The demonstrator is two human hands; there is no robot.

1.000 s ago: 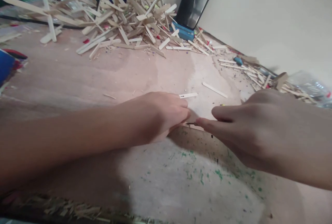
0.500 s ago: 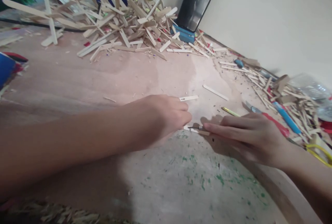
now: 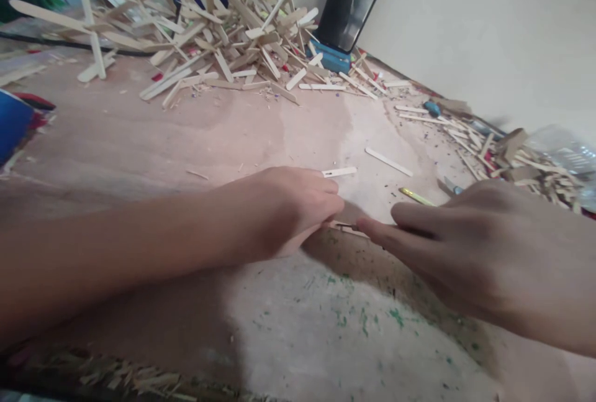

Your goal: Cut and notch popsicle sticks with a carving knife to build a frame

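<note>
My left hand [image 3: 305,206] is closed, its fingers pressing a wooden craft stick [image 3: 359,233] against the table. Most of that stick is hidden under both hands. My right hand [image 3: 460,253] grips a thin craft knife [image 3: 347,226], index finger stretched along it; the dark blade lies on the stick close to my left fingertips. Just beyond my left knuckles lies a craft stick with a small dark slot [image 3: 343,172]. Another plain stick [image 3: 388,161] rests farther right, and a yellow strip-like tool [image 3: 418,196] lies near my right hand.
A large heap of craft sticks [image 3: 251,29] covers the back, beside a phone [image 3: 356,1] propped on a blue stand [image 3: 331,58]. More stick scraps [image 3: 535,172] pile up at right along the wall. A blue object [image 3: 13,125] sits at the left edge.
My right hand has come nearer the camera, its wrist swinging up and out to the right, and now covers the red-handled tool. My left hand stays nearly still on the stick.
</note>
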